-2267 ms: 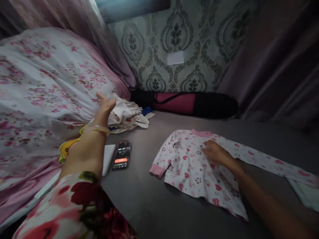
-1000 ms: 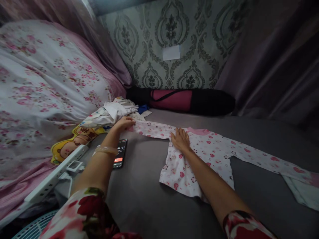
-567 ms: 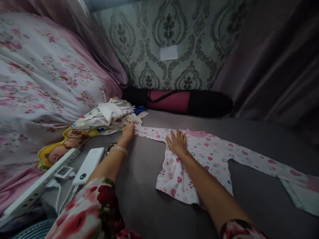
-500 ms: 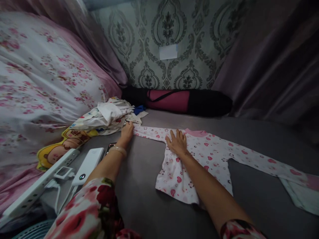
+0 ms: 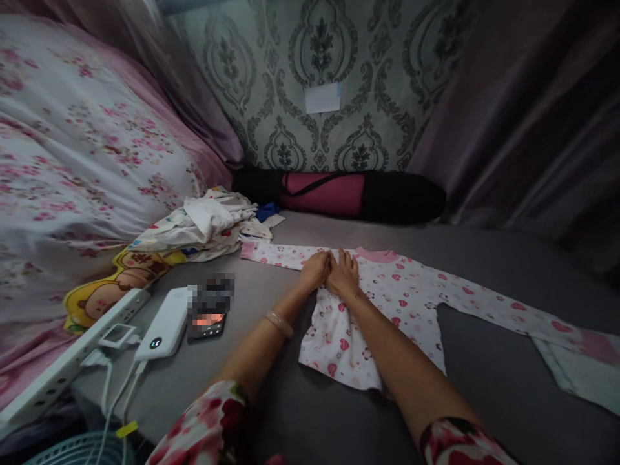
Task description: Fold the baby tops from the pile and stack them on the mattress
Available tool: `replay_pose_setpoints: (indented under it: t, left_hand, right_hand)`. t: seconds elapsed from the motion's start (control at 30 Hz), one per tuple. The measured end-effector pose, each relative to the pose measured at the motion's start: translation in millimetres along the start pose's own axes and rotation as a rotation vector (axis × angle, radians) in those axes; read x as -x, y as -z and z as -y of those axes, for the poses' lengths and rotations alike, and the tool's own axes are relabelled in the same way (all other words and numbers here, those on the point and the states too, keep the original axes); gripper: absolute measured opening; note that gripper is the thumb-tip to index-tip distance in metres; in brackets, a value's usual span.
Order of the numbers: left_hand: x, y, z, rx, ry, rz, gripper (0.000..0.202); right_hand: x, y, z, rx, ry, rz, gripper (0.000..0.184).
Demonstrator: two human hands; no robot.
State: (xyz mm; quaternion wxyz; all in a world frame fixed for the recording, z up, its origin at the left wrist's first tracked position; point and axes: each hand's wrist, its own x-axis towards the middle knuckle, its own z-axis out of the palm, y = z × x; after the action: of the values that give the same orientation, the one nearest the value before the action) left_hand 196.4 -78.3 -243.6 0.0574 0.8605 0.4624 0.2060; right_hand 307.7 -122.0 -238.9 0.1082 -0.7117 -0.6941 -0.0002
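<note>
A child's long-sleeved shirt [image 5: 378,310], white with pink hearts and a pink collar, lies spread on the grey sheet. My right hand [image 5: 343,274] rests on it near the left-hand shoulder, fingers spread out flat. Beside it, touching or nearly so, my left hand [image 5: 316,270] has its fingers curled down on the top of the sleeve, where they appear to pinch the cloth. The pink cuff of that sleeve lies free at the left. Toward the right, the other sleeve stretches over a folded pale cloth [image 5: 576,371].
Left of my arms lie a phone [image 5: 207,328], a white power bank [image 5: 165,323] with cables and a power strip [image 5: 72,355]. Behind them are a yellow cartoon cushion [image 5: 97,300] and heaped clothes [image 5: 208,219]. A long black-and-pink bag [image 5: 329,196] lies along the wall.
My left hand has let go of the cuff and moved right along the sleeve to the shoulder, next to my right hand. The phone is now uncovered. The right hand stays on the shirt.
</note>
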Motion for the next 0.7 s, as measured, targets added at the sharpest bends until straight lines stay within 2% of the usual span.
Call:
replay_pose_setpoints:
  t: [0.1,0.27,0.37,0.47,0.57,0.63,0.7]
  left_hand:
    - [11,-6.7,12,-0.082,0.028,0.051,0.041]
    - [29,26.4,66,-0.230,0.258,0.216,0.058]
    - [33,41.9,89,-0.261,0.385,0.247,0.057]
    - [35,44.9,99,-0.267,0.432,0.226,0.057]
    - [38,42.3,99,-0.275,0.405,0.197,0.056]
    - [41,41.7,96,-0.308,0.358,0.109,0.055]
    - [44,43.7,89,-0.344,0.304,-0.038,0.054]
  right_hand:
    - [0,-1,1,-0.009,-0.016,-0.031,0.053]
    - [1,-4,2,-0.029,-0.003,-0.106,0.053]
    - [1,-4,2,-0.041,-0.004,-0.099,0.053]
    - [1,-5,2,-0.064,-0.017,-0.068,0.054]
    - [-3,1,2,-0.116,-0.025,0.004,0.057]
    - [-7,11,-2,-0.211,-0.015,0.120,0.062]
    - [-9,26,-13,-0.392,0.000,0.238,0.065]
